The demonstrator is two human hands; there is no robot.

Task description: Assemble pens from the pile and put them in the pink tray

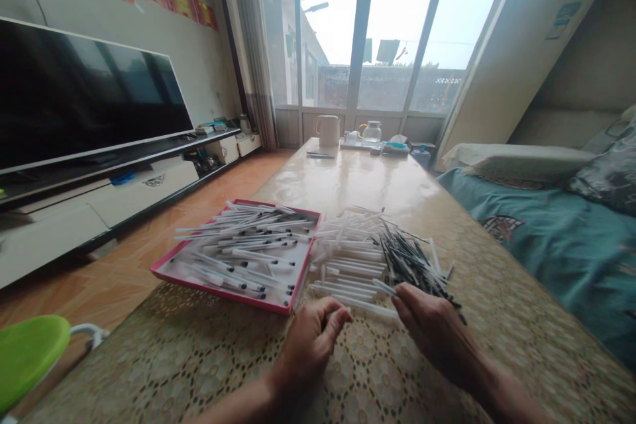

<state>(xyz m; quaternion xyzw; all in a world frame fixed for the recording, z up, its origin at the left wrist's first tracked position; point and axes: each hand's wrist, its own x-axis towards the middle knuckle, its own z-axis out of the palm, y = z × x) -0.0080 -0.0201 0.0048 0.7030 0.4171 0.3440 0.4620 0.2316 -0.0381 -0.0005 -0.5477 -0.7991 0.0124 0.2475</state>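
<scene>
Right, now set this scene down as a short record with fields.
Left hand: fingers pinched near the tray; whether they hold anything is unclear
Right hand: holds a slim pale tube
Tray: pink-rimmed, holding pale sticks with dark ends
Beside tray: loose clear tubes, then a heap of dark thin rods
Table far end: pale jug, glass pitcher
Left side: television, green seat

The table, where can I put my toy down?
The table has bare patches between the pale jug and the pink tray, and between the left hand and right hand. It's crowded inside the tray and beside it, where clear tubes and dark sticks pile up.
</scene>
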